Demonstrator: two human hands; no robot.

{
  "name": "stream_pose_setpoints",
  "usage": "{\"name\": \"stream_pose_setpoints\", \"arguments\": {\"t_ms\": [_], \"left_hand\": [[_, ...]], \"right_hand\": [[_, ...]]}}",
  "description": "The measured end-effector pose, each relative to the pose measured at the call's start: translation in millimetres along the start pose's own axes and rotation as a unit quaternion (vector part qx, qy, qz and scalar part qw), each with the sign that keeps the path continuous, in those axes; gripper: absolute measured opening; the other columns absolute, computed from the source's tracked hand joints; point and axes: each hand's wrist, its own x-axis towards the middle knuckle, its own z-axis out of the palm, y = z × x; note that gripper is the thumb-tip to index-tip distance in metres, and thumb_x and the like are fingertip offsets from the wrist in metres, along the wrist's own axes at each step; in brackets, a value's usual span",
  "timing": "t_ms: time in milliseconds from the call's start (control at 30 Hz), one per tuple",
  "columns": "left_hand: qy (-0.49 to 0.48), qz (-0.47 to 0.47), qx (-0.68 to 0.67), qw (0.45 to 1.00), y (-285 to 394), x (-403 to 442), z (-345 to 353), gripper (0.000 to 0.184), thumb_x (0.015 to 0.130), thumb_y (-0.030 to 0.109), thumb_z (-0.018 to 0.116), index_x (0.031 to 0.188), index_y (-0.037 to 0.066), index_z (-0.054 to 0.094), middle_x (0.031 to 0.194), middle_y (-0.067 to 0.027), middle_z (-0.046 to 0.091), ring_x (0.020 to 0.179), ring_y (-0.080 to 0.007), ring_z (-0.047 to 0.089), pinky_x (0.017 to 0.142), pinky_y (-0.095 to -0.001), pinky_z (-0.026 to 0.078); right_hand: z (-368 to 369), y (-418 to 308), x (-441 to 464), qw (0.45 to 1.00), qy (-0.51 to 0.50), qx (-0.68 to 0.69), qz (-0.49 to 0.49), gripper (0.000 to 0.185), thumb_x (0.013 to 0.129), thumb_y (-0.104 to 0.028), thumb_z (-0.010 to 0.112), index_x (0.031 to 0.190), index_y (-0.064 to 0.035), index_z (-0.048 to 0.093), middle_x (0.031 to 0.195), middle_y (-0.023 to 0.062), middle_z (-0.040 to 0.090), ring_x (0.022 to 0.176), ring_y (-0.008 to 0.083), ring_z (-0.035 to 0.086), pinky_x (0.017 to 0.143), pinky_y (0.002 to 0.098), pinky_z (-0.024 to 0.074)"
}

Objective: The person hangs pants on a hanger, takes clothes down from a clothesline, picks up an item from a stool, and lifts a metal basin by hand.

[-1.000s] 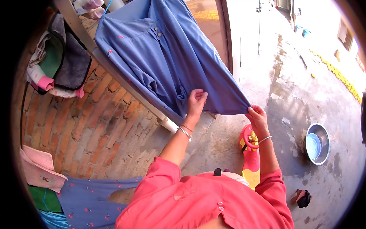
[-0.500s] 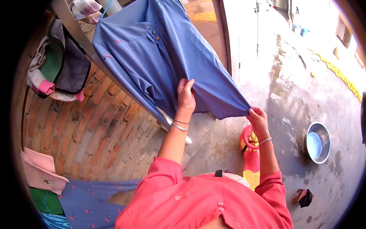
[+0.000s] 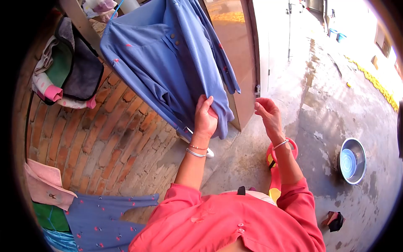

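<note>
A blue long-sleeved shirt (image 3: 172, 67) with small red prints and a buttoned placket hangs at the upper middle, its sleeves hanging down. My left hand (image 3: 205, 119) grips its lower front, thumb on the outside; the other fingers are partly hidden. To the right of the shirt, apart from it, my right hand (image 3: 269, 117) is raised in the air. Its fingers are bent, with a small gap between thumb and forefinger, and nothing shows in them.
Other laundry (image 3: 63, 67) hangs at the upper left by a brick wall (image 3: 121, 126). Blue printed trousers (image 3: 100, 218) and a pink cloth (image 3: 48, 185) are at the lower left. A red and yellow ride-on toy (image 3: 275, 172) and a metal basin (image 3: 352, 161) stand on the concrete floor.
My right hand has let go of the shirt's lower corner and drawn slightly up and left. The stretched fabric has dropped back, and a sleeve now shows on the right. My left hand keeps its grip.
</note>
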Motion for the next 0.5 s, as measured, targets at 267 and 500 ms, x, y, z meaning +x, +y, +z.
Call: {"name": "stream_pose_setpoints", "arguments": {"t_ms": [267,500], "left_hand": [[0.025,0.002,0.004,1.000,3.4,-9.2,9.8,0.005,0.088,0.007,0.048,0.092,0.008,0.050,0.099,-0.0059,0.057,0.095,-0.0154,0.054,0.088,-0.0300,0.041],[0.026,0.004,-0.005,1.000,3.5,-9.7,3.6,0.005,0.089,0.009,0.050,0.093,0.008,0.051,0.100,-0.0042,0.057,0.098,-0.0136,0.052,0.090,-0.0290,0.040]], "right_hand": [[71.5,-8.6,22.0,0.987,-0.037,-0.140,-0.074,0.028,0.081,-0.021,0.066,0.100,-0.0005,0.061,0.081,0.0056,0.063,0.072,0.0112,0.059,0.065,0.0251,0.0482],[64.4,-6.0,28.6,0.994,0.024,-0.085,-0.060,0.016,0.085,-0.015,0.061,0.086,0.0002,0.059,0.067,0.0016,0.058,0.059,0.0076,0.053,0.055,0.0224,0.0439]]}}
